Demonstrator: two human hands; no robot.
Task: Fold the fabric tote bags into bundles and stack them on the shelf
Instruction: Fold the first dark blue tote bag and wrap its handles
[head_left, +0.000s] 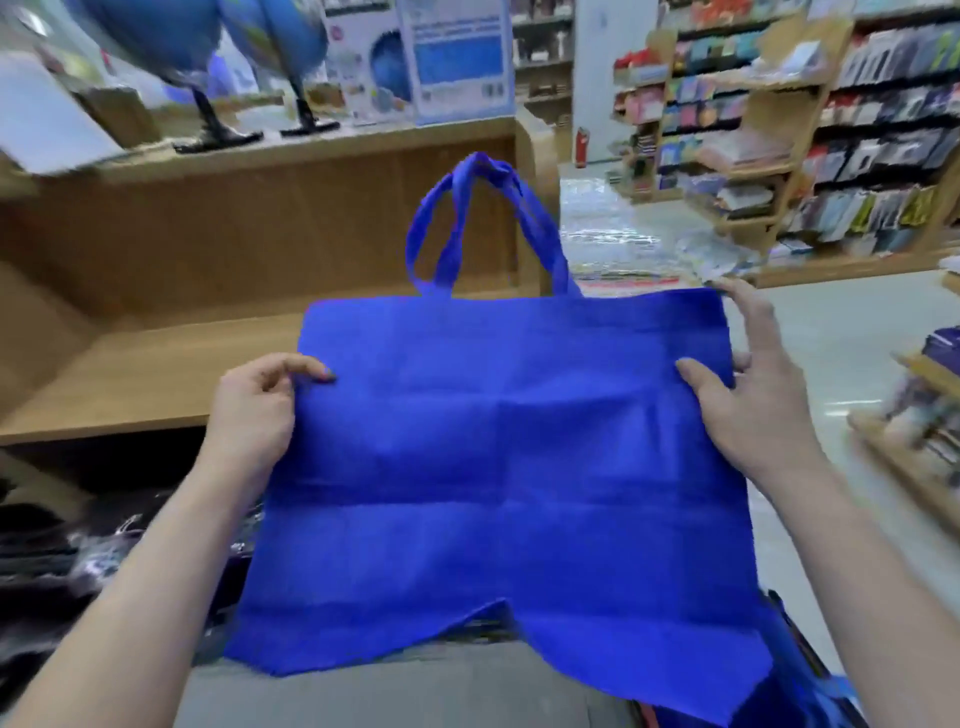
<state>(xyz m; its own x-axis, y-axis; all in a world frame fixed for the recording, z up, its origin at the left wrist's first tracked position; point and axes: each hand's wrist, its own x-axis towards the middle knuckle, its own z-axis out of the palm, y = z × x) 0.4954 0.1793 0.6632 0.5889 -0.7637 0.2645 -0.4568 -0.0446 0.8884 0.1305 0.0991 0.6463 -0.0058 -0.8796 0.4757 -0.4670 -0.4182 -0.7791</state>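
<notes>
A bright blue fabric tote bag (498, 447) is spread out flat in front of me, its two handles (483, 223) pointing away toward the shelf. My left hand (254, 410) pinches the bag's left edge between thumb and fingers. At the right edge, my right hand (753, 395) grips the bag with its thumb on top and its fingers reaching to the upper right corner. The bag's lower edge hangs over my lap, creased with fold lines.
A wooden shelf (145, 374) runs along the left behind the bag, with globes (270, 47) and boxes on its upper level. Dark plastic-wrapped packs (67, 545) lie at lower left. Store racks (831, 135) of goods stand at the right.
</notes>
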